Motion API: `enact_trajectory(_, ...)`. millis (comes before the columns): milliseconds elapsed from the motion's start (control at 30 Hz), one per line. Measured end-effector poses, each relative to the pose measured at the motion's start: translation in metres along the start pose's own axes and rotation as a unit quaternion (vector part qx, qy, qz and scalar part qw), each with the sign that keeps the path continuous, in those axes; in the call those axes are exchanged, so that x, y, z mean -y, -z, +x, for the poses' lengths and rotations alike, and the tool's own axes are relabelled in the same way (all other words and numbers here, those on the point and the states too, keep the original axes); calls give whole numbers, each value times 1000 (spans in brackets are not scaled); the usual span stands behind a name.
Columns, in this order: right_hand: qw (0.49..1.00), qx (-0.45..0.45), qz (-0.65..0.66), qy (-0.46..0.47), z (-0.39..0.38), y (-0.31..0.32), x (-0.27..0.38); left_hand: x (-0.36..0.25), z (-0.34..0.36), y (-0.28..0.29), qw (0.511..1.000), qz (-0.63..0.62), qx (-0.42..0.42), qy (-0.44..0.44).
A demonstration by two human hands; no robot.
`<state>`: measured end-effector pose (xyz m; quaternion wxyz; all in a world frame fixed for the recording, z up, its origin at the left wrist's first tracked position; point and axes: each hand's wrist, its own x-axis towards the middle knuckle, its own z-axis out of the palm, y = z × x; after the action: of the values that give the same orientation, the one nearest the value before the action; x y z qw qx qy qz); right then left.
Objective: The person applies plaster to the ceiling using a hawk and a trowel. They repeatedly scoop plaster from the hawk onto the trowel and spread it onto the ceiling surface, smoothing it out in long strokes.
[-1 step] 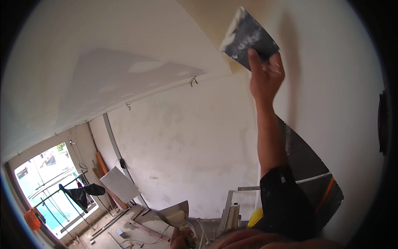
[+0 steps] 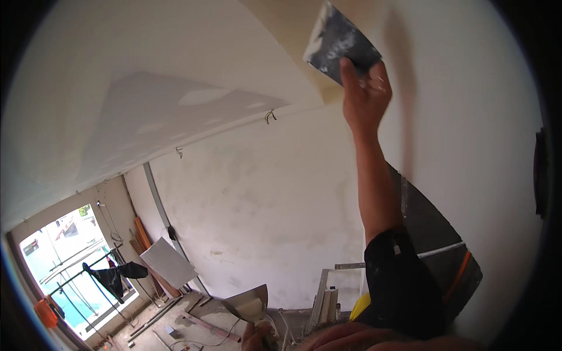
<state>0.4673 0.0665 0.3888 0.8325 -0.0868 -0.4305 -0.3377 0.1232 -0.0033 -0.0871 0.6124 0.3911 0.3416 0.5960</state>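
High up, where the ceiling meets the right wall, my right hand is closed on a wide putty knife. White filler smears its dark blade, thickest along the left edge. I cannot tell whether the blade touches the surface. Low in the picture, my left hand grips a second wide putty knife, held with its blade upward. A pale lump of filler lies on that blade. The lower part of this hand is cut off by the picture's edge.
A bright window opening is at the lower left, with dark cloth on a rail before it. A pale board and planks lean nearby. Tools and lengths of material litter the floor. Loose wires poke out near the ceiling.
My right hand and its putty knife have shifted slightly left and up along the ceiling's edge. The left hand has barely moved.
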Motion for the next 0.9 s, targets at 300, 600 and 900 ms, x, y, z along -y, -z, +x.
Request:
enact_trajectory(300, 994, 15, 82, 71, 96, -111, -6, -17, -26, -1, 1000, 13, -15, 23)
enact_trajectory(600, 980, -18, 81, 178, 109, -151, 1, -27, -38, 8, 999, 15, -29, 25)
enact_trajectory(900, 980, -15, 41, 196, 106, -163, -4, -31, -41, 7, 998, 21, -52, 27)
